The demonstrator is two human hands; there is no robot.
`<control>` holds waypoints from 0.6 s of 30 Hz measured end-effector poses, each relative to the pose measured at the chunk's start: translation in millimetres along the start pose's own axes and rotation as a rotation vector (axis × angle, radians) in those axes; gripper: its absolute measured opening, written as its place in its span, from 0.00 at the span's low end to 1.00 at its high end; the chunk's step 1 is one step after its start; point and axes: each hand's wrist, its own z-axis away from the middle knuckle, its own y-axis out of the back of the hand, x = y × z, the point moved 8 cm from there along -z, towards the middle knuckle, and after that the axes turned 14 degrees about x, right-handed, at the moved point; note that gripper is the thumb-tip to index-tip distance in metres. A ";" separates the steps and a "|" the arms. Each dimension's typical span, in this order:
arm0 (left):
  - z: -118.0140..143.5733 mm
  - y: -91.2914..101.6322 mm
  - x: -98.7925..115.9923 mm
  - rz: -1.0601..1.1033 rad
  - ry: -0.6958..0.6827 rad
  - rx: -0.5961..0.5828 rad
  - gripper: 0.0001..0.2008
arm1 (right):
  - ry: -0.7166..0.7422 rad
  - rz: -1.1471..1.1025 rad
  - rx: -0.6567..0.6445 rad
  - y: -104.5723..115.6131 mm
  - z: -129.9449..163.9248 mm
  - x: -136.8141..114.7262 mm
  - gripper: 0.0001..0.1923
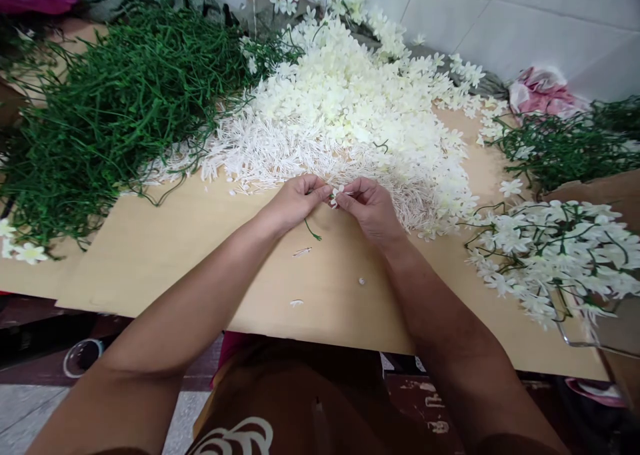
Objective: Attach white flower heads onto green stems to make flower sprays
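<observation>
My left hand (296, 198) pinches a thin green stem (313, 231) whose lower end hangs down over the board. My right hand (367, 207) pinches a small white flower (337, 194) right at the stem's top, fingertips of both hands almost touching. Both hands hover just in front of the heap of white stamen pieces (280, 155) and the larger heap of cream petals (360, 102). The work lies on a tan wooden board (165, 255).
A big tangle of green stems (115, 102) fills the left. Finished flower sprigs (555, 255) lie at the right, more green stems (565, 145) behind them, and a pink bag (543, 90). Small white bits (302, 251) lie on the board.
</observation>
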 end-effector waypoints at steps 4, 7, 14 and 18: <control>0.4 1.9 0.2 -0.044 -0.033 0.044 0.12 | 0.069 0.022 0.031 0.7 0.4 -2.9 0.19; 0.2 3.1 0.0 -0.048 -0.045 0.069 0.12 | 0.090 0.031 0.017 -1.5 1.7 -1.8 0.20; -1.4 -0.2 -1.6 -0.116 -0.073 0.043 0.10 | 0.086 0.011 0.038 -0.7 2.1 3.7 0.22; -0.3 -0.9 0.4 -0.113 -0.077 0.055 0.11 | 0.072 0.013 0.022 -1.9 2.6 5.4 0.23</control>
